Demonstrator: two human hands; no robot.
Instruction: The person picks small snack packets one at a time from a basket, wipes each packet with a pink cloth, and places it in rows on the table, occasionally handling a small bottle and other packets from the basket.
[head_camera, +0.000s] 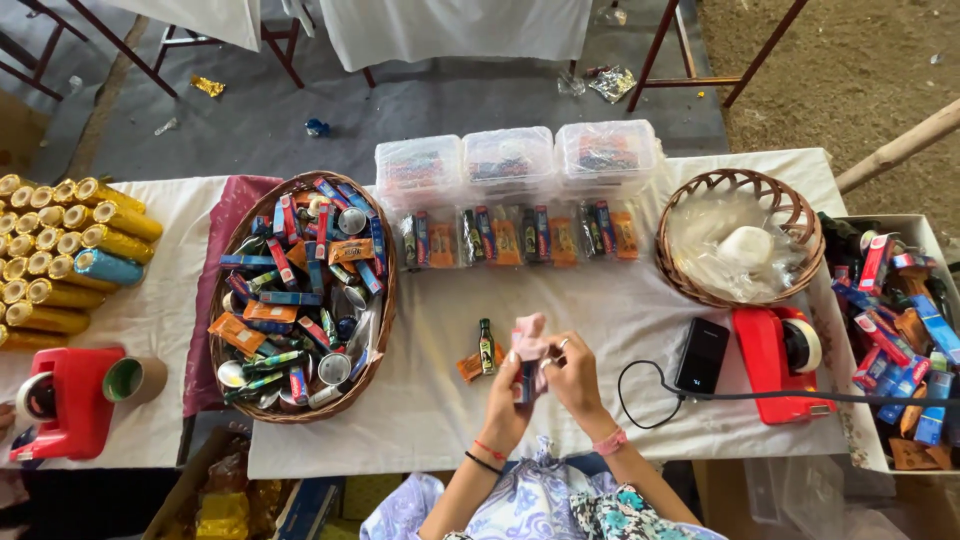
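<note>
My left hand (505, 395) and my right hand (572, 372) meet over the white tablecloth (600, 310), both gripping a small pink packet (528, 345) with a dark item inside it. Just left of my hands lie a small dark green bottle (486, 346) and an orange sachet (469, 365). My right hand wears a ring and a pink wristband; my left wrist has red and black bands.
A wicker basket (300, 300) full of small packaged goods sits left. Three clear lidded boxes (510, 160) and filled bags (520, 237) line the back. A round basket (740, 240) with plastic, a black phone (701, 355), red tape dispensers (780, 360) (65, 405), gold tubes (60, 250).
</note>
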